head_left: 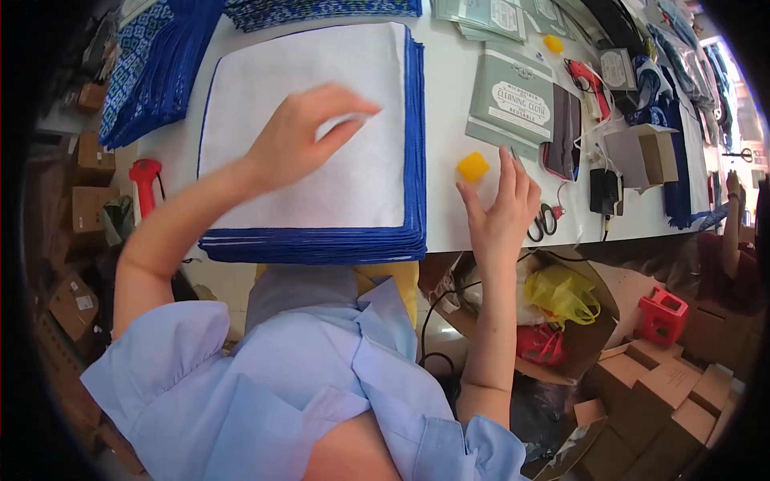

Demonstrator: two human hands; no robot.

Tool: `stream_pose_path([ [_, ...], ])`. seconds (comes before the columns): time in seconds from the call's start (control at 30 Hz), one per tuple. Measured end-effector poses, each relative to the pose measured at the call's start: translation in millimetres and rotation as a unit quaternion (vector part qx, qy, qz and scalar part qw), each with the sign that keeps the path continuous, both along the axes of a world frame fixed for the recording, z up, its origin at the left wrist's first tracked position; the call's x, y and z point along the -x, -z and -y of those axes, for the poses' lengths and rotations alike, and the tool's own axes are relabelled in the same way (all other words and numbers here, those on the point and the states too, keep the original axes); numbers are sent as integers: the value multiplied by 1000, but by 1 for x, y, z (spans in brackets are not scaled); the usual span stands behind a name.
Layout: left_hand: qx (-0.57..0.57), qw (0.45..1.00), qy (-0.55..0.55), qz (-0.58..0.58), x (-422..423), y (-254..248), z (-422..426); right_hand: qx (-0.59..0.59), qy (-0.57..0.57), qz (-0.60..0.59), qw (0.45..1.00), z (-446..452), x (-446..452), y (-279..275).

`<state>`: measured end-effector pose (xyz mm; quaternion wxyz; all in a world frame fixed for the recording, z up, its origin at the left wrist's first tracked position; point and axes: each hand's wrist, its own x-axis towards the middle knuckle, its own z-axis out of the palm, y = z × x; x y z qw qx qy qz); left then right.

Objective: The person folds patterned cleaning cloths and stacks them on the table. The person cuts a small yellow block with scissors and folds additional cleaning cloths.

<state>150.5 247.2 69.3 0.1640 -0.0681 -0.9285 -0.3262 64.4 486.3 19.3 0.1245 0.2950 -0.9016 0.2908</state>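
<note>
Wht tbl (pixel 443 220), cloth stk (pixel 337 188) atop, bxs (pixel 662 389) below

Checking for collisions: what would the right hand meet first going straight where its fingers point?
The right hand would probably meet the grey-green cleaning cloth packet first, though depth is unclear.

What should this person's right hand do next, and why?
Perhaps close on the front cleaning-cloth packet and lift it: the right hand is open, its fingertips appear near the packet's lower edge, while the left hand is over the stack of cloths.
</note>
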Motion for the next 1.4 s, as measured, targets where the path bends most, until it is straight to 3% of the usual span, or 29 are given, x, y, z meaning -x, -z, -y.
stream_pose_path([
  [0.1, -36, 998, -38, 29, -52, 7, -6, -51, 23, -32, 998, 12, 2, 12],
  [0.23, -105, 990, -86, 27, -81, 16, -7, -91, 4, 11, 996, 14, 13, 7],
  [0.37, -152, 983, -101, 20, -85, 26, -13, 51, -97, 14, 994, 54, 53, -16],
  [0.5, -114, 990, -73, 25, -86, 30, -11, 16, -106, -28, 994, 109, 122, -2],
  [0.57, -132, 985, -90, 64, -90, 27, -10, -91, -41, -37, 994, 125, 140, 10],
  [0.63, -88, 995, -52, -2, -100, 22, -9, -124, -66, -31, 990, 127, 148, 17],
  [0.67, -42, 998, -37, 28, -110, 15, -3, -110, -60, -67, 990, 124, 148, 21],
  [0.73, 6, 997, -57, 57, -135, 3, 11, -99, -52, -98, 989, 117, 123, 18],
  [0.8, 63, 994, -57, 74, -156, 2, 27, -30, -141, -99, 985, 97, 81, -5],
  [0.87, 71, 984, -117, 114, -177, 5, 39, 7, -258, -15, 966, 74, 21, -22],
  [0.97, 125, 977, -129, 113, -188, 14, 38, -179, -305, 20, 935, 59, -66, -37],
  [1.17, 61, 985, -113, 117, -192, 19, 33, -170, -286, -34, 943, 42, -88, -23],
  [1.23, 98, 984, -111, 97, -192, 20, 30, -158, -291, -53, 942, 35, -83, -20],
  [1.3, 137, 981, -112, 78, -194, 19, 28, -124, -286, -42, 949, 36, -85, -23],
  [1.4, 87, 982, -153, 74, -193, 16, 23, -36, -253, 84, 963, 36, -83, -20],
])
